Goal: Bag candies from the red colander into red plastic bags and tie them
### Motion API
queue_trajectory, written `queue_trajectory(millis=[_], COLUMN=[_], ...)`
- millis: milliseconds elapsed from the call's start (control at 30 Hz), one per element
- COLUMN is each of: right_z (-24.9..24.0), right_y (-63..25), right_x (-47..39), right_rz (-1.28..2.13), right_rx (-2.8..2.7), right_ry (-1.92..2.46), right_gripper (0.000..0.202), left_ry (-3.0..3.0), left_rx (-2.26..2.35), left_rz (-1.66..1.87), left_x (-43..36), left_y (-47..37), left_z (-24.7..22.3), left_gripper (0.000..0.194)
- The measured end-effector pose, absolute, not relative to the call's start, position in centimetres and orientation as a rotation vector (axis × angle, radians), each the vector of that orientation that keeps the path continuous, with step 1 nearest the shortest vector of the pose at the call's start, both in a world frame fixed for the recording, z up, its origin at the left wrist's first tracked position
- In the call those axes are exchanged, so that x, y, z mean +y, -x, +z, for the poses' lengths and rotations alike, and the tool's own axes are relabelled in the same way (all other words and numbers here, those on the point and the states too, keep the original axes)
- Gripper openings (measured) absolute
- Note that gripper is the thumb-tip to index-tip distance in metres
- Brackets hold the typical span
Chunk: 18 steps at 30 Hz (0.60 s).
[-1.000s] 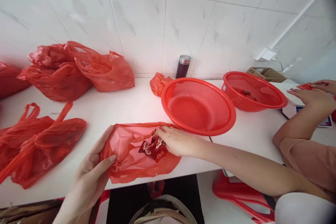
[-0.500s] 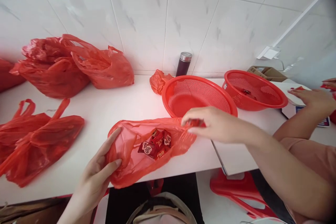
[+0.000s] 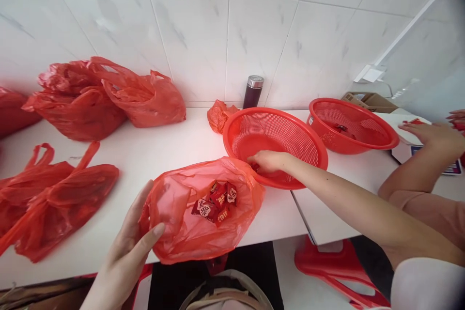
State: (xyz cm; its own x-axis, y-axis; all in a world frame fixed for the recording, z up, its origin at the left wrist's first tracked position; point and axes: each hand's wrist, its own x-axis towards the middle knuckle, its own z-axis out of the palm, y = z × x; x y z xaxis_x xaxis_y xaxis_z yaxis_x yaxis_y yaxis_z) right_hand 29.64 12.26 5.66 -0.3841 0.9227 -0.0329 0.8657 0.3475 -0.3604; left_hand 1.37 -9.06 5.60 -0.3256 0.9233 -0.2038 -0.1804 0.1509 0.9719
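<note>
Currently my left hand (image 3: 132, 247) pinches the bag (image 3: 203, 208) at the surface (image 3: 152, 150) edge: thin translucent red, open-mouthed, candies (image 3: 217, 199) inside, print unreadable. Right hand (image 3: 269, 161) curled in basket (image 3: 275, 147), hold unclear.

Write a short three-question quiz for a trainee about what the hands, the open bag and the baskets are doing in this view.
1. True or false: the left hand holds the edge of the open red bag.
2. Where is the right hand?
A. inside the bag
B. in the near red basket, at its front rim
C. on the dark flask
3. Fill in: the wrapped candies lie inside the ____.

Key
1. True: its thumb and fingers pinch the bag's left edge.
2. B: the fingers rest just inside the near basket; the far basket is not touched.
3. Bag: they show in its open mouth.
</note>
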Motion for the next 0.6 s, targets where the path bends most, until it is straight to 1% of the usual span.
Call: queue_trajectory(millis=[67,133,233,300,367,467,533,600], right_z=[7.6,10.2,13.9,15.4,15.7,15.0,14.6,14.4], right_y=[-30.0,-29.8,-27.9,-26.0,-24.2,-23.1,-23.7,-24.8], right_x=[12.8,12.4,9.3,6.6,4.3,2.7,2.4,2.2], right_rz=[0.546,0.508,0.561,0.648,0.606,0.348,0.210,0.167], right_rx=[-2.569,-2.541,-2.394,-2.438,-2.590,-2.786,-2.833,-2.864], right_ry=[1.538,1.443,1.148,0.984,0.957,0.995,1.025,1.101], right_gripper=[0.003,0.010,0.017,0.019,0.024,0.036,0.036,0.033], left_ry=[-0.706,-0.649,-0.570,-0.538,-0.557,-0.705,-0.839,-0.944], left_rx=[1.419,1.412,1.400,1.409,1.421,1.497,1.605,1.710], left_rz=[1.370,1.364,1.400,1.431,1.448,1.454,1.444,1.436], left_x=[-9.1,-9.0,-8.5,-8.0,-7.6,-7.5,-7.8,-8.2], left_y=[-1.2,-0.9,-0.5,-0.3,-0.1,0.4,1.1,1.8], left_z=[5.9,5.9,5.3,4.7,4.3,4.0,3.8,3.6], left_gripper=[0.081,0.082,0.076,0.074,0.077,0.081,0.080,0.079])
